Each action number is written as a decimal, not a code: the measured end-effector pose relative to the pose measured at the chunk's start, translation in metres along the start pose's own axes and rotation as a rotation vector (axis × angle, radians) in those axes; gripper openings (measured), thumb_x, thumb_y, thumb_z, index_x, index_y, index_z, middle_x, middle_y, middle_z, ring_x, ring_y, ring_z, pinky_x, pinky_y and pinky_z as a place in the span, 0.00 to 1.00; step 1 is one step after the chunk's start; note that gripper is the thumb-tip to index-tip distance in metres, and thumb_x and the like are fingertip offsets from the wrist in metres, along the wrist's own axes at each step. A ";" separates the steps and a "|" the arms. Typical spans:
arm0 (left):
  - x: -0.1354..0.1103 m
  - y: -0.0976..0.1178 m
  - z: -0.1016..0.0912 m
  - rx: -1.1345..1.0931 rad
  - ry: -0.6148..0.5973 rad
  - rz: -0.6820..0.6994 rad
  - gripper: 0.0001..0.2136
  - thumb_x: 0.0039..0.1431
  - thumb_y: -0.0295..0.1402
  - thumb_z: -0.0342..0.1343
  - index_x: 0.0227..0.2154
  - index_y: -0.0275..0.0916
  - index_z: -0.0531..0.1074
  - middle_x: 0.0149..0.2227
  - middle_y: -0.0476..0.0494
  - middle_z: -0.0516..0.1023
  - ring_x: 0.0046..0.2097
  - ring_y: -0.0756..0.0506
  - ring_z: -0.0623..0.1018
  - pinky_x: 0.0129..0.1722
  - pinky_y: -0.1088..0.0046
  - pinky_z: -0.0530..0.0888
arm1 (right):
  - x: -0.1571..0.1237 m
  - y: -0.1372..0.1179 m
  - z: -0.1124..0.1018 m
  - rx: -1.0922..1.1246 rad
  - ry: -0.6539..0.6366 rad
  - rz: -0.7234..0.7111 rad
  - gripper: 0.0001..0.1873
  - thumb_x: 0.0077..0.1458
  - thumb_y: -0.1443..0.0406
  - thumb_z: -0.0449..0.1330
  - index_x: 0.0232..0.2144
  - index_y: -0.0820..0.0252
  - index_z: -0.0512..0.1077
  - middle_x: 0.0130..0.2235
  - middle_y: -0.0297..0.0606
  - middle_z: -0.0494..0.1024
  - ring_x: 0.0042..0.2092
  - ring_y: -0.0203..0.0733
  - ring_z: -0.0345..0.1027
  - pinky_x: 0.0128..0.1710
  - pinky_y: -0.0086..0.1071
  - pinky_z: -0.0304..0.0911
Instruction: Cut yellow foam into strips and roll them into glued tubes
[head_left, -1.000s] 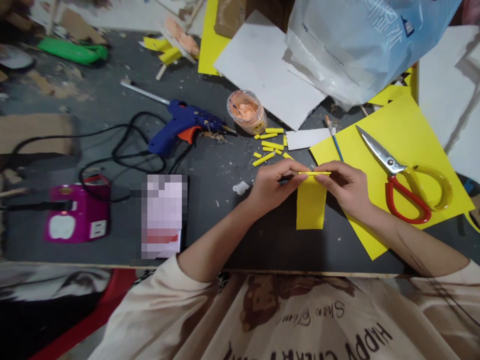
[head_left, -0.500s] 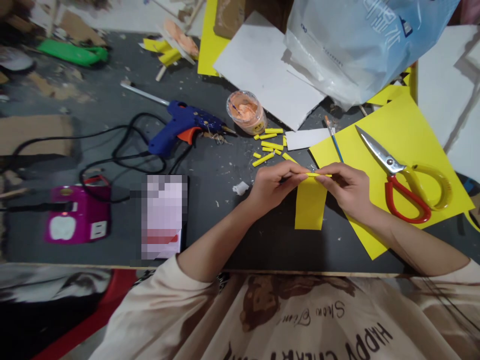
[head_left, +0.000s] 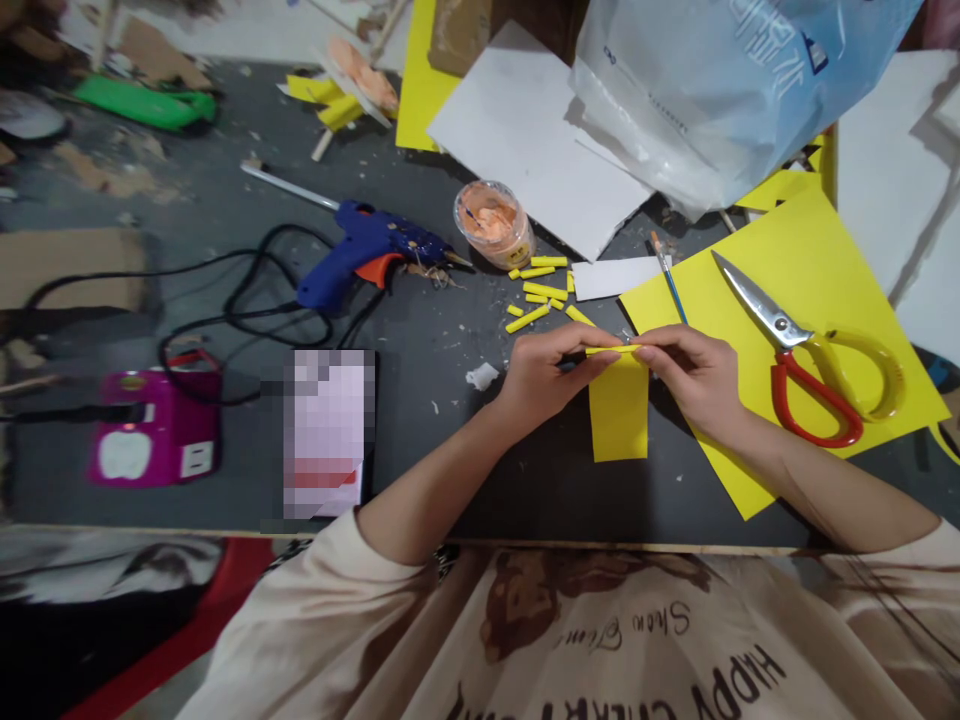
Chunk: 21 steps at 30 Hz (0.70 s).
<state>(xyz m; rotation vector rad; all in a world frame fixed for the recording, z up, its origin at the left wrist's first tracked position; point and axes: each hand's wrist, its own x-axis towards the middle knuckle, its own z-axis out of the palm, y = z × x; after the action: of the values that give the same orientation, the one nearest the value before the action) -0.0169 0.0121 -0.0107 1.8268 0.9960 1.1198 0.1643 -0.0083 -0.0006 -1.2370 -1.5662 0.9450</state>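
Note:
A strip of yellow paper (head_left: 619, 412) hangs toward me between both hands, its top edge rolled or folded over. My left hand (head_left: 546, 378) pinches the left end of that edge between thumb and fingers. At the right end, my right hand (head_left: 694, 375) pinches the same edge. Just beyond my fingers lie several short yellow paper rolls (head_left: 544, 291) and a small white strip (head_left: 621, 278). Under my right forearm is a large yellow sheet (head_left: 847, 270), with scissors (head_left: 784, 330) with one red and one yellow handle and a thin blue brush (head_left: 670, 280) on it.
A blue glue gun (head_left: 367, 250) with a black cord lies left of an open jar of peach-coloured paste (head_left: 493, 225). A phone (head_left: 330, 430) and a purple box (head_left: 157, 430) are at the left. White boards (head_left: 536, 130) and a plastic bag (head_left: 720, 90) fill the back.
The yellow strip has shifted slightly left between my fingers and hangs a little straighter. Both hands keep their pinch in nearly the same place.

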 end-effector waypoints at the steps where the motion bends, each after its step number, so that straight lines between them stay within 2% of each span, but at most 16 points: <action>1: 0.000 0.000 0.000 0.001 0.007 0.004 0.06 0.57 0.33 0.60 0.30 0.36 0.77 0.29 0.46 0.82 0.29 0.53 0.79 0.27 0.82 0.70 | 0.000 0.000 0.000 -0.011 0.005 -0.013 0.04 0.55 0.65 0.61 0.30 0.56 0.77 0.30 0.31 0.82 0.27 0.32 0.73 0.27 0.26 0.68; 8: 0.002 0.003 -0.001 0.010 0.000 0.032 0.08 0.58 0.35 0.58 0.29 0.35 0.76 0.27 0.47 0.81 0.28 0.53 0.78 0.26 0.83 0.70 | -0.002 0.000 0.000 -0.054 0.024 -0.092 0.04 0.56 0.67 0.61 0.30 0.55 0.76 0.26 0.29 0.80 0.24 0.29 0.70 0.24 0.24 0.65; 16: 0.001 0.002 0.000 -0.001 -0.009 0.038 0.06 0.58 0.32 0.58 0.29 0.35 0.76 0.28 0.47 0.81 0.28 0.54 0.78 0.26 0.83 0.70 | -0.001 0.000 0.001 -0.030 0.003 -0.050 0.05 0.55 0.66 0.61 0.29 0.55 0.77 0.28 0.30 0.80 0.26 0.31 0.71 0.25 0.25 0.66; 21: 0.000 0.002 0.000 0.015 -0.030 0.020 0.07 0.58 0.33 0.58 0.29 0.36 0.76 0.28 0.47 0.81 0.28 0.53 0.78 0.26 0.82 0.70 | -0.001 0.001 0.002 0.007 -0.034 -0.045 0.04 0.53 0.66 0.63 0.33 0.56 0.77 0.30 0.32 0.80 0.26 0.31 0.68 0.25 0.26 0.63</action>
<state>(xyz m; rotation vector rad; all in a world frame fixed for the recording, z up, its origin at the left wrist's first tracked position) -0.0163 0.0117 -0.0091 1.8646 0.9733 1.0968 0.1630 -0.0096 -0.0021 -1.1813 -1.6095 0.9458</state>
